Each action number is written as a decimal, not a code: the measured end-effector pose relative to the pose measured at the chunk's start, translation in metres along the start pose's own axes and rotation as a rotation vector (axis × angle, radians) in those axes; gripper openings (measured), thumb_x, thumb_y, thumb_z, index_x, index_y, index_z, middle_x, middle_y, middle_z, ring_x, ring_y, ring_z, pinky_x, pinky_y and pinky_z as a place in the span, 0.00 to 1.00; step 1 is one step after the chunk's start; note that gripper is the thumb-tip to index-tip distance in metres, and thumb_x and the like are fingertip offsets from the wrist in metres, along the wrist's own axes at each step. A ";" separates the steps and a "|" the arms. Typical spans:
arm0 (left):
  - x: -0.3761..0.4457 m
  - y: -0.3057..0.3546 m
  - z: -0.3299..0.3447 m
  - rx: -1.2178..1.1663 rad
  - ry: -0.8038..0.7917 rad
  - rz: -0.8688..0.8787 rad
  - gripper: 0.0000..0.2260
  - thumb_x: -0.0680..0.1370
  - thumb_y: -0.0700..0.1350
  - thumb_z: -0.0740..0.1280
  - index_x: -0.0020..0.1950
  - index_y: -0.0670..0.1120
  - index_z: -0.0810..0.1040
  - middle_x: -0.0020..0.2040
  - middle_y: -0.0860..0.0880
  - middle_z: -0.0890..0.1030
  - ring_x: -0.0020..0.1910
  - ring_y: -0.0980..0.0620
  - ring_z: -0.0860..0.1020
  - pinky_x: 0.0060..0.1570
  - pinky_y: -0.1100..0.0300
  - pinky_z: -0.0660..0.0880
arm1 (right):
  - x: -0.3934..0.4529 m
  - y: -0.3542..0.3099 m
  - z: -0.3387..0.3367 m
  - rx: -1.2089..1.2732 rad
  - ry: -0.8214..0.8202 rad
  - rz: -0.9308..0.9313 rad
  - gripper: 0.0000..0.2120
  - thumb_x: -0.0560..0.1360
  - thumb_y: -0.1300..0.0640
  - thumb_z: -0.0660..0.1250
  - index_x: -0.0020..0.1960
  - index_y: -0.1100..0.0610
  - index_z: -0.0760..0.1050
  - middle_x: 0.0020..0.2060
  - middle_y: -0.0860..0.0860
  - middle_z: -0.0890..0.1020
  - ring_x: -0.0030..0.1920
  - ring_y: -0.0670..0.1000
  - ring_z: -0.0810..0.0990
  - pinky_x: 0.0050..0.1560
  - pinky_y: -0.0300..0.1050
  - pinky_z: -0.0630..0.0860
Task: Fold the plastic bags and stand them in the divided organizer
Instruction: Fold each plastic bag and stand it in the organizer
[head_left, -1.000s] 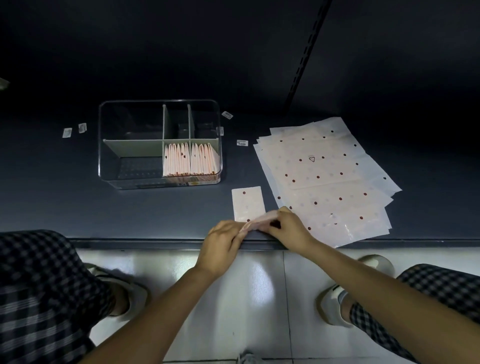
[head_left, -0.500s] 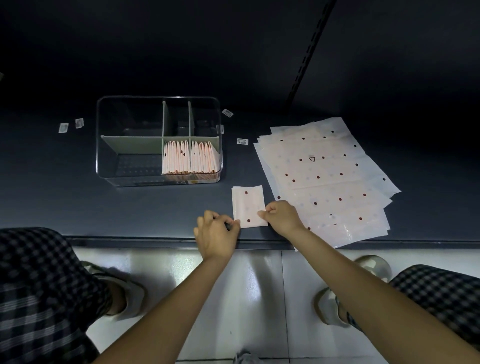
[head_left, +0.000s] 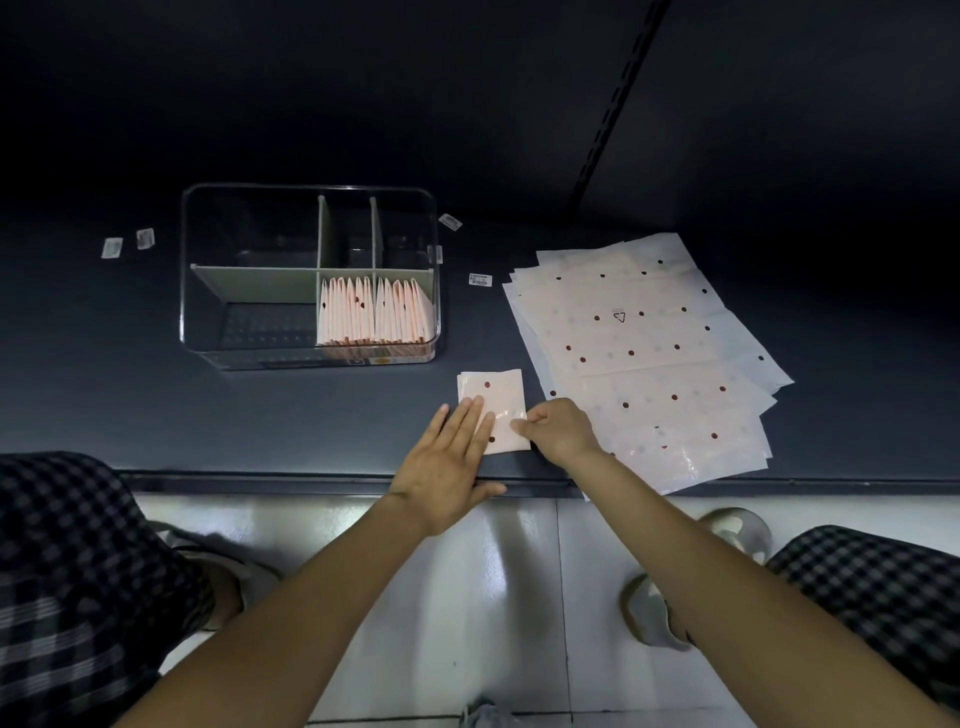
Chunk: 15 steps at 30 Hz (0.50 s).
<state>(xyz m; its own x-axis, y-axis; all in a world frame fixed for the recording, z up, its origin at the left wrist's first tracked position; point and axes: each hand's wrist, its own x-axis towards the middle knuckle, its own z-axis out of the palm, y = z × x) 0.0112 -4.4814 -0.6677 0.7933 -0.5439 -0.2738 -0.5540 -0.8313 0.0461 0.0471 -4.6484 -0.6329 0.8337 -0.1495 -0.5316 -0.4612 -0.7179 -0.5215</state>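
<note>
Nearest the camera: checked fabric over both knees at the lower corners, pale shoes on a white tiled floor (head_left: 519, 597). Both bare forearms reach forward over the front edge of the dark desk (head_left: 156, 405).

Left hand (head_left: 449, 462): palm down, fingers straight and spread flat, no grip closed on anything. Fingertips (head_left: 475, 408) press on the left part of the folded bag (head_left: 493, 402); the heel of the hand overhangs the desk edge.

Right hand (head_left: 558, 428): fingers curled, thumb and forefinger pinching the right edge of the folded bag near its lower corner.

Folded bag: small pale-pink rectangle with dark red dots, lying flat on the desk just behind the front edge, between the two hands. Glossy creasing visible near the right hand.

Right of it: stack of unfolded bags (head_left: 644, 353), flat, fanned slightly, same dotted print, a small triangle mark on the top sheet. The stack's near corner overhangs the desk edge.

Farther back and left: clear divided organizer (head_left: 311, 275) with grey partitions. Folded bags (head_left: 374, 312) stand upright in two rows, filling its two front right compartments. The front left and rear compartments hold no bags.

Small white labels (head_left: 127, 243) lie on the desk left of the organizer; others lie at its right. Behind: dark wall with a slotted rail (head_left: 613, 114).
</note>
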 end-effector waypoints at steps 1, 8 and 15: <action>-0.001 -0.002 0.001 0.002 -0.004 0.009 0.37 0.78 0.65 0.43 0.75 0.42 0.33 0.75 0.42 0.34 0.75 0.46 0.34 0.71 0.50 0.31 | -0.002 0.001 0.002 0.017 0.027 0.012 0.10 0.75 0.53 0.68 0.40 0.60 0.77 0.37 0.55 0.78 0.41 0.53 0.75 0.42 0.42 0.68; 0.001 0.001 0.003 -0.021 0.027 -0.036 0.36 0.79 0.65 0.43 0.74 0.42 0.34 0.74 0.45 0.34 0.76 0.48 0.37 0.71 0.52 0.31 | -0.025 0.004 0.017 0.315 0.126 0.106 0.18 0.72 0.58 0.71 0.57 0.57 0.67 0.38 0.46 0.76 0.45 0.49 0.75 0.47 0.40 0.68; -0.012 -0.021 -0.025 -0.146 0.355 0.087 0.23 0.62 0.40 0.79 0.56 0.44 0.82 0.51 0.47 0.84 0.50 0.52 0.83 0.60 0.46 0.73 | -0.041 -0.017 -0.014 0.890 0.004 0.296 0.14 0.72 0.71 0.67 0.54 0.60 0.70 0.56 0.61 0.74 0.48 0.59 0.81 0.33 0.36 0.80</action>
<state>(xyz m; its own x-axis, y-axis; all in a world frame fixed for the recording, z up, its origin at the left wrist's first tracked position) 0.0198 -4.4606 -0.6418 0.7972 -0.5977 0.0849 -0.6014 -0.7740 0.1982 0.0249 -4.6397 -0.5931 0.6457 -0.2467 -0.7227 -0.7160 0.1336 -0.6853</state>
